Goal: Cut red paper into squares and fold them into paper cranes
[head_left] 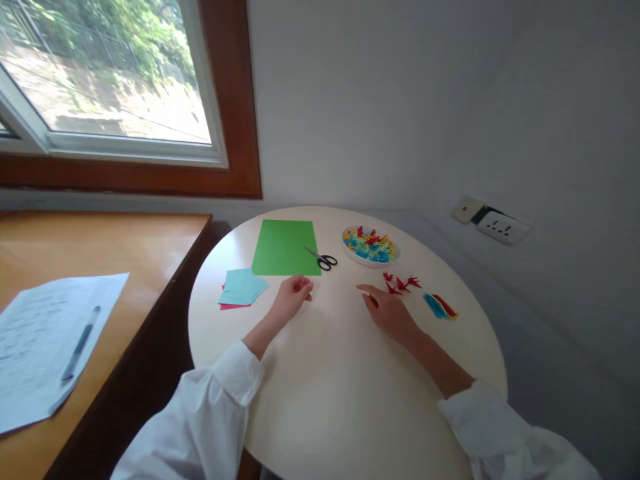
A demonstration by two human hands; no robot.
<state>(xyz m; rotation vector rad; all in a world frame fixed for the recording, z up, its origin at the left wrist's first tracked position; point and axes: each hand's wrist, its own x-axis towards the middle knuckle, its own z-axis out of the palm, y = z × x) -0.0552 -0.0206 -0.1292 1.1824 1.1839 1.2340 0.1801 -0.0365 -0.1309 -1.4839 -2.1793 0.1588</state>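
Left hand: the left hand (pixel 294 293) rested curled on the round table (pixel 330 393), fingers closed over a small red scrap, just below the green sheet (pixel 286 247).
Right hand: the right hand (pixel 387 310) lay flat and empty, fingers spread, forefinger pointing to 10 o'clock.
Folded pieces: red paper cranes (pixel 400 283) sat at 1 o'clock of the right hand, just beside it.
Bowl: a white bowl (pixel 370 245) at 12 o'clock held many coloured cranes.
Supplies: scissors (pixel 323 259) lay shut on the sheet's corner; a light-blue paper stack (pixel 243 287) at 9 o'clock; coloured strips (pixel 440 307) at 3 o'clock.
Progress: plenty appeared folded; unfolded paper remained.
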